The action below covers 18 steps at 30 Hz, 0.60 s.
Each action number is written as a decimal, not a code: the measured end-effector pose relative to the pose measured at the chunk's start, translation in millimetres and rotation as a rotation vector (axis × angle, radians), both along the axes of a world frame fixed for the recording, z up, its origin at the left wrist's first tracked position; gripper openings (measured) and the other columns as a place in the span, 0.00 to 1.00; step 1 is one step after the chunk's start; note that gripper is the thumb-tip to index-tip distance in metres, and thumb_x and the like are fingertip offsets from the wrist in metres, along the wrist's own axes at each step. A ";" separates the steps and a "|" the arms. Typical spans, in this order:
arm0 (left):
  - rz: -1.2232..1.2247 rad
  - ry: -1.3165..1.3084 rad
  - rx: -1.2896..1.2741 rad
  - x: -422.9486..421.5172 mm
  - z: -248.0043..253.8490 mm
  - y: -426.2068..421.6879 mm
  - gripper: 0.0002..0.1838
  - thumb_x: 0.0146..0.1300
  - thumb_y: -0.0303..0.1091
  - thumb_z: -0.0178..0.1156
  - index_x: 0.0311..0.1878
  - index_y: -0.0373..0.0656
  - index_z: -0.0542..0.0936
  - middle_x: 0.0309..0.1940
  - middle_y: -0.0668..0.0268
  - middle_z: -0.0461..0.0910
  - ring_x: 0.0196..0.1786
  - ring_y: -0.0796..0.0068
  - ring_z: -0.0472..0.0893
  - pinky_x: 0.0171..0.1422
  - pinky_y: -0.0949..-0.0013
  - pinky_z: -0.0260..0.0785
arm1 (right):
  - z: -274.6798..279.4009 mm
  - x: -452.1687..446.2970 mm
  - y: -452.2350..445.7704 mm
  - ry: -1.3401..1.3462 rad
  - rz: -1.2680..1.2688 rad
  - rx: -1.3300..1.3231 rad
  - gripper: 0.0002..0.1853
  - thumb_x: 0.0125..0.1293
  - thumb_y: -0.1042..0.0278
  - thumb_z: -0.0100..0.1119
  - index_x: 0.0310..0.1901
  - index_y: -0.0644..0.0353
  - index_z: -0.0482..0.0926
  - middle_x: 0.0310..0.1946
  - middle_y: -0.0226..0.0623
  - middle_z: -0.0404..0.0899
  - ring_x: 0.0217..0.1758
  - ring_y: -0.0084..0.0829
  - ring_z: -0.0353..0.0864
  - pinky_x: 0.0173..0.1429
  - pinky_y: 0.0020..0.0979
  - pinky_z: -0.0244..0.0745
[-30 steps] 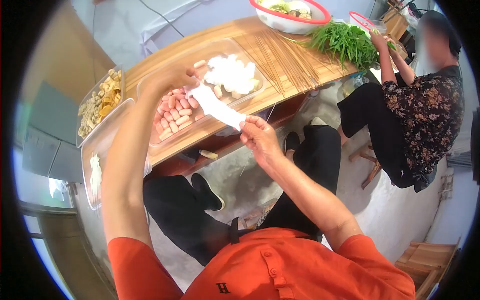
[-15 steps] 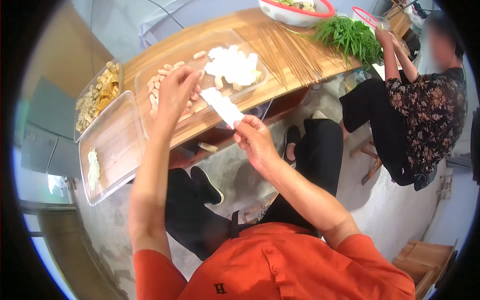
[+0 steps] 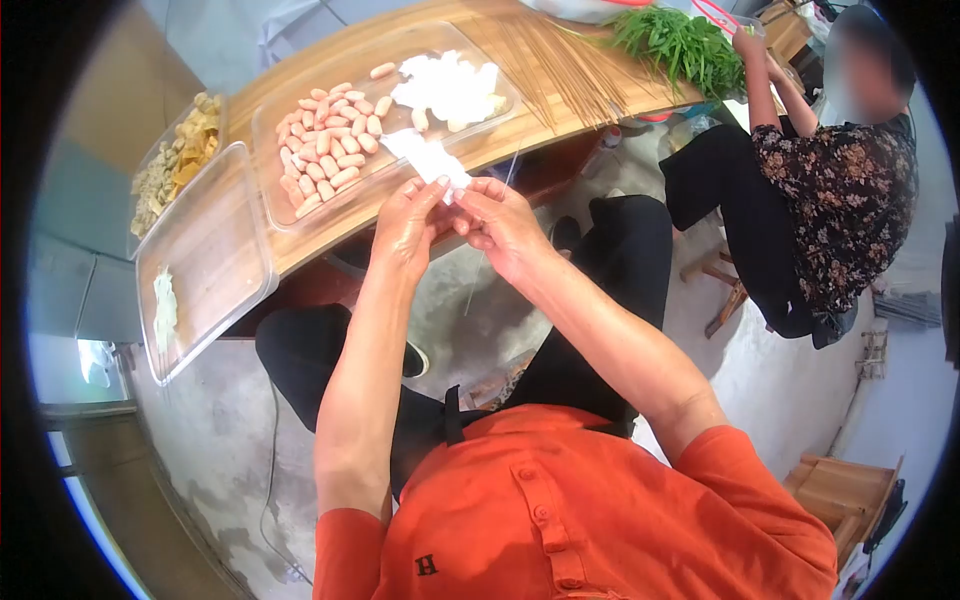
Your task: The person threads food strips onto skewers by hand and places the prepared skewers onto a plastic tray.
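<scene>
Both hands meet just in front of the table edge. My left hand (image 3: 405, 225) pinches the near end of a flat white strip (image 3: 430, 160), whose kind is too washed out to tell. On the same end, my right hand (image 3: 500, 220) is closed, fingertips almost touching those of the left. A thin pale stick (image 3: 515, 165) runs past the right hand; whether it is gripped is unclear. Just beyond lies a clear tray (image 3: 268, 160) with many small pink sausages (image 3: 325, 140) and a heap of crumpled white pieces (image 3: 450, 88).
Bamboo skewers (image 3: 565, 70) and leafy greens (image 3: 680, 45) lie on the wooden table (image 3: 400, 25). A second clear tray (image 3: 215, 260) at left holds a pale skewered piece (image 3: 165, 310); behind it stands a container of mixed food (image 3: 185, 150). Another person (image 3: 840, 220) sits at right.
My left hand has come from over the sausages to the strip's near end, beside my right hand. The strip has moved slightly left. The view has shifted.
</scene>
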<state>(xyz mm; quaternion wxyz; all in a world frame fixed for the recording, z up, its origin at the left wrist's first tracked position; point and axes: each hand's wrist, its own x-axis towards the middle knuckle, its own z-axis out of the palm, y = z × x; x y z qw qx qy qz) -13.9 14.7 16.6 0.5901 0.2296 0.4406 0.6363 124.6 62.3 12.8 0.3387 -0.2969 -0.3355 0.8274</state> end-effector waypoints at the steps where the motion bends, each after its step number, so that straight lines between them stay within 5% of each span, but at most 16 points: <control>1: -0.004 -0.003 -0.003 1.3 -2.5 1.6 0.10 0.66 0.35 0.61 0.44 0.39 0.76 0.39 0.62 0.80 0.41 0.69 0.81 0.44 0.67 0.75 | 5.6 3.6 -2.7 -0.003 -0.004 -0.003 0.10 0.64 0.67 0.62 0.42 0.58 0.72 0.31 0.30 0.79 0.23 0.17 0.73 0.23 0.18 0.56; 6: 0.155 -0.051 -0.082 -1.0 -9.3 0.4 0.08 0.65 0.29 0.61 0.45 0.39 0.75 0.41 0.61 0.81 0.44 0.67 0.82 0.48 0.64 0.77 | 23.9 39.6 -11.7 -0.343 0.014 0.028 0.10 0.72 0.61 0.52 0.41 0.60 0.72 0.35 0.33 0.76 0.26 0.21 0.71 0.24 0.19 0.55; 9: 0.134 -0.044 -0.076 -5.3 -10.9 -1.5 0.08 0.66 0.29 0.60 0.46 0.40 0.75 0.42 0.61 0.80 0.46 0.67 0.82 0.51 0.63 0.77 | 3.0 74.1 -11.4 -0.177 0.180 0.172 0.12 0.73 0.60 0.47 0.44 0.60 0.74 0.35 0.32 0.79 0.27 0.18 0.71 0.26 0.20 0.57; 14: 0.122 -0.031 -0.068 -3.0 -9.4 -4.0 0.07 0.66 0.27 0.59 0.46 0.40 0.75 0.42 0.61 0.81 0.46 0.66 0.82 0.51 0.63 0.77 | 32.7 96.0 -37.9 -0.336 0.267 0.327 0.12 0.75 0.63 0.46 0.47 0.63 0.75 0.20 0.33 0.76 0.16 0.20 0.73 0.20 0.21 0.64; 18: 0.153 -0.028 -0.061 0.3 -12.9 -3.3 0.08 0.66 0.25 0.58 0.47 0.36 0.76 0.42 0.59 0.81 0.43 0.65 0.83 0.48 0.64 0.78 | 39.8 100.2 -44.3 -0.369 0.352 0.307 0.13 0.75 0.63 0.47 0.48 0.64 0.75 0.19 0.34 0.76 0.17 0.20 0.74 0.19 0.21 0.65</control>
